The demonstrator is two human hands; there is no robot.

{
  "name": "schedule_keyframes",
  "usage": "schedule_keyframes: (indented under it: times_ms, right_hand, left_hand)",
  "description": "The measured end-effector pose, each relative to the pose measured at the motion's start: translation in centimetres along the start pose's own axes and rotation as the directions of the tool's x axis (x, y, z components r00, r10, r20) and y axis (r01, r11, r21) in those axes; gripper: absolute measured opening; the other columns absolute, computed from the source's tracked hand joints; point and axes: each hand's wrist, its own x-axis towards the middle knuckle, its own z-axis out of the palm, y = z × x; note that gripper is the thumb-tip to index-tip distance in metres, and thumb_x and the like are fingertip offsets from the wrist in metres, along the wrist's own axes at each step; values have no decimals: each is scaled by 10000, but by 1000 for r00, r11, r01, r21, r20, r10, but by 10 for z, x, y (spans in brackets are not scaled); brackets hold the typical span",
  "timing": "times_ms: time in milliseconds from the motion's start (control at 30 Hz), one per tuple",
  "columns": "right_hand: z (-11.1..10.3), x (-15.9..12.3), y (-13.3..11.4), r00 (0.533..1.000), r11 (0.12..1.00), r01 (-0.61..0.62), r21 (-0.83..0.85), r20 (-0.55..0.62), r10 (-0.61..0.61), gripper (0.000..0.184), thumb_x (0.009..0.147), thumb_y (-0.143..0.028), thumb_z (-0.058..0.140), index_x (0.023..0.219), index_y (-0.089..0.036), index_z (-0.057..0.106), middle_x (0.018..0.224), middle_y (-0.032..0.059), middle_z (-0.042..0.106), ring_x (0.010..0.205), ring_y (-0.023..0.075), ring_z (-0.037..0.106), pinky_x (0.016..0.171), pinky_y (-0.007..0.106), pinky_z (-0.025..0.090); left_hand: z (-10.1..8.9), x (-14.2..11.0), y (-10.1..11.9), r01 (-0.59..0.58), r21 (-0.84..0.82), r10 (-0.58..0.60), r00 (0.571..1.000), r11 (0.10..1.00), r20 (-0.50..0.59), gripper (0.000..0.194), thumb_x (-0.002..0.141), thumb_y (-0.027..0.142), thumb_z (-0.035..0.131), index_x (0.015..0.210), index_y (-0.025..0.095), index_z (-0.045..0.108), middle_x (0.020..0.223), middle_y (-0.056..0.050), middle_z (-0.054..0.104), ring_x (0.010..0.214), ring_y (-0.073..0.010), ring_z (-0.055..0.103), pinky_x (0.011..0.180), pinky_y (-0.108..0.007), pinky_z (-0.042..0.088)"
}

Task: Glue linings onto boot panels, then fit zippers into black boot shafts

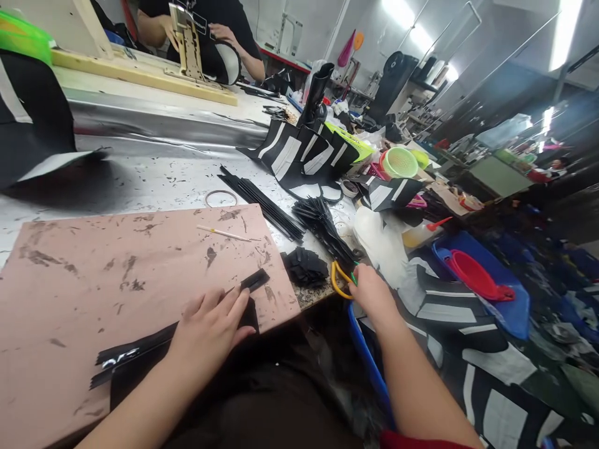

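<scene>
My left hand (210, 318) lies with its fingers stretched out, pressing on a black zipper strip (255, 280) and a dark piece of material (126, 390) on the pink board (116, 268). The zipper's far end splits into two tails, one with a shiny patch. At the bench's front right corner, the fingers of my right hand (372, 293) are curled at a pair of scissors (337, 287) with yellow handles. A small green part shows by those fingertips, which are partly hidden. Beside the scissors sit a bundle of black strips (322, 231) and a black stack of small pieces (305, 267).
Long black strips (262, 202) and a thin white stick (224, 233) lie near the board. Black-and-white cut panels (299, 153) stand behind. Below right, a blue bin (374, 368) adjoins more panels (453, 305). Across the bench, another person works at a sewing machine (189, 50).
</scene>
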Motion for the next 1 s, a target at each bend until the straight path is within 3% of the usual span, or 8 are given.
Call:
schedule_keyframes:
  times_ms: [100,200,333,500,567,667,833,1000]
  right_hand:
    - [-10,-2,22,972,994,6,109,231,-31,438,670,-70,517,1099,-141,468,951,95,585,807,209,586,668,293,423]
    - [-16,-22,41,933,972,-42,230,356,-44,653,640,-87,519,1267,-167,354,918,75,595,786,209,596,645,285,427]
    - [-5,-65,49,919,925,-111,365,391,-44,619,709,-221,511,1305,-225,342,890,68,589,789,230,590,697,337,431]
    - [16,-108,-5,822,683,-40,729,413,-393,560,762,-390,478,1273,-198,353,764,6,521,679,161,521,664,294,438]
    - [15,-109,-34,759,635,-25,772,428,-490,476,796,-432,442,1208,-197,407,723,-11,498,640,138,493,631,268,431]
    - [4,-98,-65,694,633,35,774,437,-573,409,841,-436,378,1167,-195,435,654,-25,477,581,124,471,561,238,411]
    - [-15,-81,-92,681,686,139,714,434,-590,343,844,-413,399,1108,-210,481,611,-31,484,537,125,481,515,222,393]
    - [-9,-81,-102,706,667,112,736,414,-575,321,846,-446,399,1049,-223,509,593,-37,487,503,114,470,487,214,387]
  left_hand:
    - [-1,-2,2,-1,27,1,1000,1000,-14,398,801,352,548,1161,184,551,1120,-79,616,1049,-287,497,822,-389,341]
    - [-2,-3,3,14,17,-13,999,1000,-37,413,792,362,562,1166,187,547,1119,-72,620,1029,-286,508,816,-397,345]
    - [-3,-6,5,28,-17,-29,997,999,-70,379,787,369,574,1124,194,576,1131,-53,620,1021,-267,517,822,-377,343]
    - [-4,-9,5,15,-28,-18,993,999,-115,338,805,372,550,1088,194,596,1156,-35,608,1038,-257,508,817,-365,344]
    - [-4,-9,5,7,-26,-11,989,1000,-145,324,816,358,534,1086,191,597,1155,-33,609,1033,-251,510,816,-363,345]
    - [-4,-11,5,-10,-32,4,984,999,-176,327,816,335,534,1097,177,589,1152,-35,610,1021,-240,515,821,-361,349]
    - [-3,-12,4,-12,-67,0,985,998,-175,333,810,328,538,1101,174,583,1159,-41,605,1038,-234,507,830,-352,356]
    - [-1,-12,3,-12,-94,-5,984,996,-178,328,807,328,540,1096,180,584,1158,-48,604,1041,-225,509,830,-345,367]
